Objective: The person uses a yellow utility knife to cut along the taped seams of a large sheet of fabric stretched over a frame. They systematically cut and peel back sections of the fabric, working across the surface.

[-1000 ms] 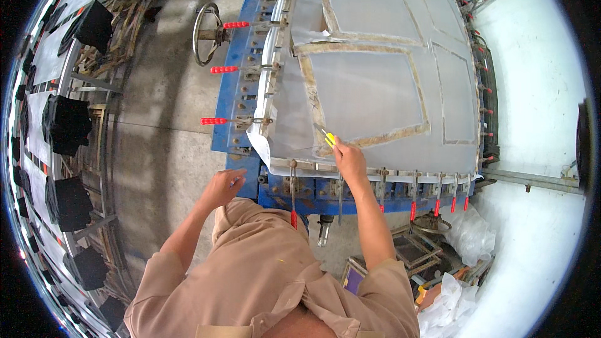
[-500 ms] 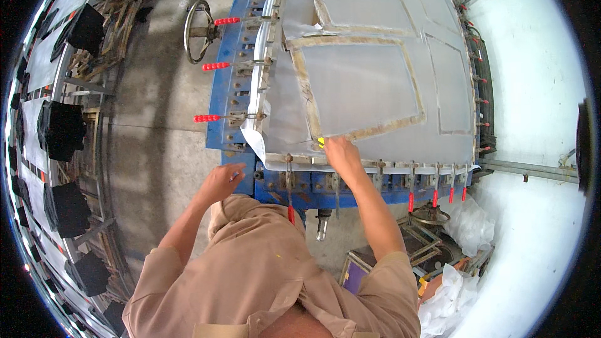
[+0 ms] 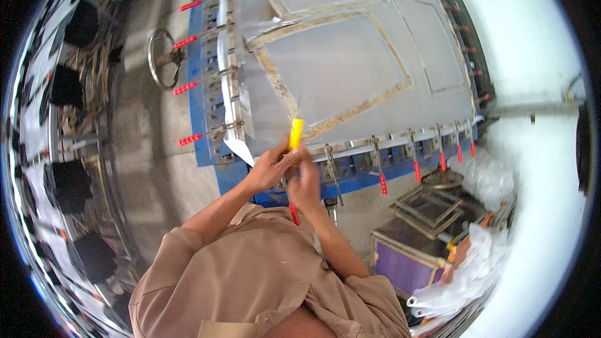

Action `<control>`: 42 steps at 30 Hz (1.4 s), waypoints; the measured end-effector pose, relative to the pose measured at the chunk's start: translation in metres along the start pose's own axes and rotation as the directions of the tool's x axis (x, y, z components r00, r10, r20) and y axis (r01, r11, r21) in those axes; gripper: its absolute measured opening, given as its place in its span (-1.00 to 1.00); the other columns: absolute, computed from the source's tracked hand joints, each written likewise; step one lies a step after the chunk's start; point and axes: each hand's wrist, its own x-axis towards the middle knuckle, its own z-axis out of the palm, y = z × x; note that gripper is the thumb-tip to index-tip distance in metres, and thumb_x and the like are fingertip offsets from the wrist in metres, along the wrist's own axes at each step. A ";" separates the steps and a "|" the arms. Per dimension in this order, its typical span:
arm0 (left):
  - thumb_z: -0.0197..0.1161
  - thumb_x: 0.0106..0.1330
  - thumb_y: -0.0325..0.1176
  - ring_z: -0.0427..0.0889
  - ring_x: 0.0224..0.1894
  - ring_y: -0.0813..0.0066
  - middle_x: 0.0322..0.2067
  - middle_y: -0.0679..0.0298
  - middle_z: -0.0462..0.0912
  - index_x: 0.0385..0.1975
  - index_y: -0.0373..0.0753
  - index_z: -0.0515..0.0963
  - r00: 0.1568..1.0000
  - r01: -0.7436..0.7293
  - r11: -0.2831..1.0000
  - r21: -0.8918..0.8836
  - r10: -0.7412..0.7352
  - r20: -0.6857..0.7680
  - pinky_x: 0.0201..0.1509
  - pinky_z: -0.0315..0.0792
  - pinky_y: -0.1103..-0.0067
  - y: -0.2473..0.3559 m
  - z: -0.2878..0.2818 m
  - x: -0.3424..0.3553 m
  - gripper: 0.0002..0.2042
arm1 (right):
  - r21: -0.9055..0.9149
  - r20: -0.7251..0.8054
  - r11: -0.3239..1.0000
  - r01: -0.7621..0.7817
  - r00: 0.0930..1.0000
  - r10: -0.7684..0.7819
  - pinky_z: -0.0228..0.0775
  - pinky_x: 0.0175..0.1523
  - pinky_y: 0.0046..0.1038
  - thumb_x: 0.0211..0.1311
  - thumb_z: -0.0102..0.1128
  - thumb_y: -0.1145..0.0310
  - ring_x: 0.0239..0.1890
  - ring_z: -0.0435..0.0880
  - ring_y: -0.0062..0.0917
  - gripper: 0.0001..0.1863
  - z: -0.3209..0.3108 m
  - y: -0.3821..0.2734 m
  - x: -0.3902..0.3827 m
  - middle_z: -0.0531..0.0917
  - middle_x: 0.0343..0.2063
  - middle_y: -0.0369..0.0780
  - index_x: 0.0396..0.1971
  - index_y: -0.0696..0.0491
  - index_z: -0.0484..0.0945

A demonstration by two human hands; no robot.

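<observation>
My left hand (image 3: 274, 164) is closed around the lower end of a yellow utility knife (image 3: 296, 133), whose thin blade points up over the near-left corner of a translucent mesh screen (image 3: 332, 56). My right hand (image 3: 303, 181) is just below the knife, touching or very near my left hand; its fingers are smeared by motion. Brownish tape outlines rectangles on the screen. A white strip of fabric (image 3: 238, 149) folds over at the corner, beside metal clamps with red grips (image 3: 188, 139) along the blue frame (image 3: 228, 178).
A metal handwheel (image 3: 161, 59) stands left of the frame above concrete floor. Racks with black bundles (image 3: 72, 184) line the far left. At right are a white wall (image 3: 526, 37), metal frames (image 3: 426, 209), a purple panel (image 3: 404, 266) and crumpled plastic (image 3: 482, 244) on the floor.
My left hand has risen rightward to the knife; my right hand has moved left and down. The knife now stands more upright, left of where it was. The view has shifted, moving the screen leftward.
</observation>
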 end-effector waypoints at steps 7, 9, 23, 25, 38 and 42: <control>0.03 0.54 -0.09 0.73 -0.42 0.16 -0.34 0.11 0.70 0.30 -0.06 0.37 0.887 -0.459 0.256 0.851 0.075 0.455 -0.39 0.61 0.29 0.037 -0.077 0.068 -0.59 | -0.015 0.004 0.997 -0.081 0.997 0.081 0.38 0.27 -0.23 0.35 0.19 0.39 0.20 0.58 -0.09 -0.66 -0.007 0.014 -0.042 0.60 0.16 0.04 0.08 0.13 0.63; 0.00 0.54 -0.01 0.73 -0.41 0.16 -0.37 0.17 0.69 0.32 0.07 0.35 0.795 -0.580 -0.010 0.814 -0.225 0.563 -0.42 0.60 0.27 0.068 -0.080 0.087 -0.58 | -0.022 -0.007 0.979 -0.201 0.980 0.201 0.41 0.25 -0.22 0.35 0.19 0.41 0.15 0.61 -0.09 -0.71 -0.012 0.034 -0.066 0.65 0.09 0.02 0.02 0.12 0.67; 0.17 0.36 -0.21 0.71 -0.51 0.25 -0.42 0.25 0.60 0.30 0.11 0.37 0.467 -0.882 -0.233 0.409 -0.319 0.825 -0.53 0.56 0.34 0.057 -0.051 0.146 -0.52 | -0.034 -0.119 0.882 -0.471 0.878 0.464 0.48 0.16 -0.22 0.34 0.18 0.43 0.04 0.67 -0.11 -0.73 -0.001 0.065 -0.163 0.71 -0.03 0.00 -0.02 0.14 0.67; 0.19 0.33 -0.25 0.71 -0.50 0.24 -0.41 0.25 0.60 0.31 0.11 0.37 0.454 -0.889 -0.235 0.393 -0.345 0.821 -0.51 0.57 0.34 0.059 -0.048 0.150 -0.50 | -0.027 -0.133 0.882 -0.471 0.876 0.464 0.48 0.15 -0.22 0.34 0.18 0.43 0.04 0.68 -0.12 -0.73 0.000 0.065 -0.165 0.71 -0.02 -0.01 -0.02 0.14 0.67; 0.16 0.42 -0.11 0.72 -0.47 0.24 -0.45 0.28 0.63 0.26 0.21 0.39 0.372 -0.922 -0.249 0.296 -0.363 0.854 -0.51 0.53 0.34 0.053 -0.053 0.182 -0.59 | -0.054 -0.203 0.849 -0.526 0.838 0.507 0.48 0.19 -0.23 0.34 0.17 0.44 0.07 0.67 -0.10 -0.72 -0.013 0.061 -0.174 0.70 -0.02 0.01 -0.01 0.15 0.66; 0.09 0.46 0.03 0.72 -0.42 0.24 -0.49 0.33 0.64 0.21 0.26 0.45 0.392 -0.917 -0.224 0.331 -0.352 0.850 -0.43 0.55 0.33 0.050 -0.059 0.192 -0.64 | -0.036 -0.232 0.821 -0.570 0.804 0.548 0.46 0.23 -0.26 0.35 0.17 0.43 0.11 0.66 -0.12 -0.73 -0.019 0.064 -0.190 0.70 0.00 0.02 -0.02 0.15 0.67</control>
